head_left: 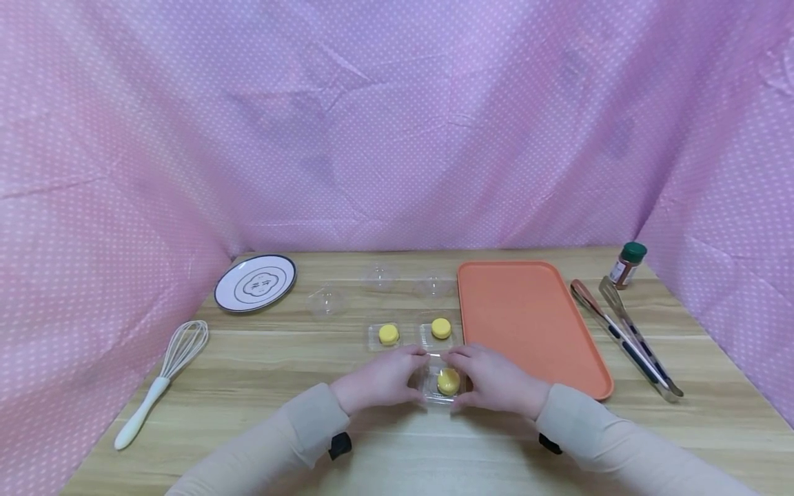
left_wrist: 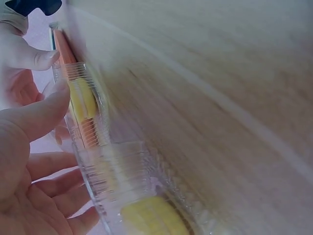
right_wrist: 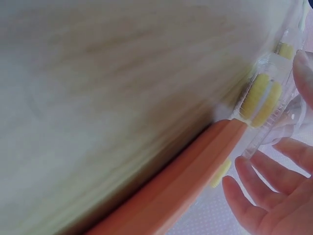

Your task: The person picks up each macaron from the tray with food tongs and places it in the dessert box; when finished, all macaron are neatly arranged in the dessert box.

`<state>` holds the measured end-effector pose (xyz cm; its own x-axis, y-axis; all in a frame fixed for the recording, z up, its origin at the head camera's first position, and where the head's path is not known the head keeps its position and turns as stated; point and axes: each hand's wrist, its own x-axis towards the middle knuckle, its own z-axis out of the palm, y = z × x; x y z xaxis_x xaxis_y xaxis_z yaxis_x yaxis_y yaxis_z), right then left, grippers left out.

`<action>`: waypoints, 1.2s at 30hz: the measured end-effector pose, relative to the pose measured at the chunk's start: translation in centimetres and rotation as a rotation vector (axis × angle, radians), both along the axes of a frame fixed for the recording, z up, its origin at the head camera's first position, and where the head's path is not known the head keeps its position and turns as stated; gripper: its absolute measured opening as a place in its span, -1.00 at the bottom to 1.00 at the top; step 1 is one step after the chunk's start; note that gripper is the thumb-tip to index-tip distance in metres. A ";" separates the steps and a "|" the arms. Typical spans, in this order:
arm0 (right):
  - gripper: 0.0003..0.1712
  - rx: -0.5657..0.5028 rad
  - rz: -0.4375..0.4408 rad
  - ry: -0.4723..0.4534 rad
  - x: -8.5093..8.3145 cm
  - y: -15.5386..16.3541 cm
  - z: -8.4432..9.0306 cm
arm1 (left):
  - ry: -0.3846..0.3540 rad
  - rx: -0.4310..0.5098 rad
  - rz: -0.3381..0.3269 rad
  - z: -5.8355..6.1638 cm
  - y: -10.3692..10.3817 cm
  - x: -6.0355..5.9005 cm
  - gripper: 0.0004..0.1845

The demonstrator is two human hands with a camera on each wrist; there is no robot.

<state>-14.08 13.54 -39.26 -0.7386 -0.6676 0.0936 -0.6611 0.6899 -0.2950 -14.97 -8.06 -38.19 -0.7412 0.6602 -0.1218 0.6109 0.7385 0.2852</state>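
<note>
At the middle front of the table a clear plastic box [head_left: 434,397] holds a yellow macaron [head_left: 449,381]. My left hand [head_left: 386,377] grips its left edge between thumb and fingers. On the opposite edge my right hand [head_left: 496,380] holds it in the same way. A clear dome [right_wrist: 292,117] shows beside the box in the right wrist view. Just beyond my hands, two clear trays [head_left: 374,339] [head_left: 426,336] each carry a yellow macaron [head_left: 389,335] [head_left: 441,328]. In the left wrist view, my left thumb and fingers [left_wrist: 46,110] overlap the box's side.
An orange tray [head_left: 527,324] lies right of my hands, with tongs [head_left: 626,337] and a green-capped spice jar [head_left: 627,265] beyond it. Clear domed lids [head_left: 325,301] [head_left: 379,277] [head_left: 433,284] stand farther back. A plate [head_left: 238,286] and a whisk [head_left: 163,382] lie on the left.
</note>
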 end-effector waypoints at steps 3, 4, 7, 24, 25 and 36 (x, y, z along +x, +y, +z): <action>-0.18 -0.011 -0.003 -0.008 0.0 -0.1 0.1 | 0.016 -0.011 -0.008 -0.1 0.0 -0.1 -0.29; -0.19 -0.015 -0.005 -0.012 -0.1 -0.1 0.1 | 0.019 -0.013 -0.011 -0.1 0.0 -0.1 -0.29; -0.20 -0.026 -0.010 -0.023 -0.1 -0.2 0.1 | 0.038 -0.012 -0.029 -0.1 -0.1 -0.2 -0.29; -0.22 -0.052 -0.003 -0.010 0.1 0.0 0.3 | 0.131 0.262 0.040 0.5 -2.9 -1.3 -0.44; -0.22 -0.051 -0.006 -0.016 0.1 0.0 0.3 | 0.134 0.271 0.057 0.5 -3.2 -1.4 -0.45; -0.20 -0.034 -0.024 -0.035 0.1 -0.1 0.1 | 0.177 0.363 0.244 0.6 -5.9 -2.5 -0.52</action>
<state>-14.03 13.46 -39.18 -0.7576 -0.6465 0.0900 -0.6332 0.6946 -0.3414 -17.44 -13.97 -37.57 -0.8687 0.4402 0.2270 0.4941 0.7385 0.4587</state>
